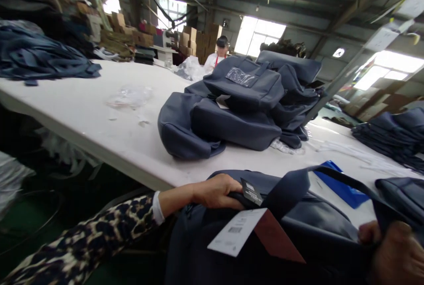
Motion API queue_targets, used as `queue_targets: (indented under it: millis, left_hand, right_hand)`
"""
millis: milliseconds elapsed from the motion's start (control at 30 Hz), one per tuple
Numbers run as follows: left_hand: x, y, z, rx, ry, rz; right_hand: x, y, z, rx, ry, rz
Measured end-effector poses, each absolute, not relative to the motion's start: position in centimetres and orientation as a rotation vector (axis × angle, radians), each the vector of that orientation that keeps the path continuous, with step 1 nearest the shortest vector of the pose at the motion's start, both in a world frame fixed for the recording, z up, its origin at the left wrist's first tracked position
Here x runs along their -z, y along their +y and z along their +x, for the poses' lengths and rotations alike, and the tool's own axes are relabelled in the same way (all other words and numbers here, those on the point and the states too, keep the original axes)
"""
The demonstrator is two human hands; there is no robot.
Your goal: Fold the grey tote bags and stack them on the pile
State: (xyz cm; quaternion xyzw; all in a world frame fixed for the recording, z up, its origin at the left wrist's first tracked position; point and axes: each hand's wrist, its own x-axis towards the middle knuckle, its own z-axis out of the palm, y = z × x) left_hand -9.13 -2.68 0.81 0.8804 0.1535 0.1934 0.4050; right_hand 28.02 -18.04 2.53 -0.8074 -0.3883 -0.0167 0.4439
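A dark navy bag [205,241] fills the lower middle, at the table's near edge. My left hand [220,190], in a leopard-print sleeve, is closed round a dark padded part at the bag's top, perhaps a handle. Beside its fingers is a black label [251,193]; a white barcode tag [236,232] and a dark red tag [278,236] hang over the front. At the lower right, my right hand [397,247] is closed on the bag's dark strap [351,181], which arches up between the hands. Shadow and blur hide part of the right fingers.
A heap of navy bags [235,121] stands across the white table [132,139]. A blue flat item [344,188] lies behind the strap. Dark fabric [39,53] is piled far left, more bags [394,135] far right. A slanted pole [341,77] rises at right; a person [212,59] is beyond.
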Motion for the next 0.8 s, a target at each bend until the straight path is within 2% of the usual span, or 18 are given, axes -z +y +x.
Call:
queue_targets:
  millis: [167,333,533,633,733,800]
  left_hand:
    - [-3.0,-2.2,-10.1,-0.520,0.358,2.096]
    - [-4.0,-1.4,-10.9,-0.395,0.454,2.054]
    - [-5.2,-1.7,-13.5,0.017,0.755,2.128]
    - [-5.0,-2.3,-14.7,0.192,0.724,2.126]
    - [-4.8,-3.3,-15.3,0.074,0.617,2.275]
    - [-4.8,-3.9,-15.6,-0.207,0.679,2.376]
  right_hand:
    - [-1.5,-18.5,28.7,-0.405,-1.534,-1.851]
    - [1.2,-18.3,28.4,-0.326,-1.792,-2.086]
    - [-2.7,-19.9,27.5,-0.417,-1.921,-2.036]
    - [-3.9,-21.5,27.8,-0.505,-1.964,-2.032]
    - [-4.2,-23.6,28.1,-0.613,-1.920,-2.051]
    - [-4.5,-25.1,28.0,-0.568,-1.830,-2.066]
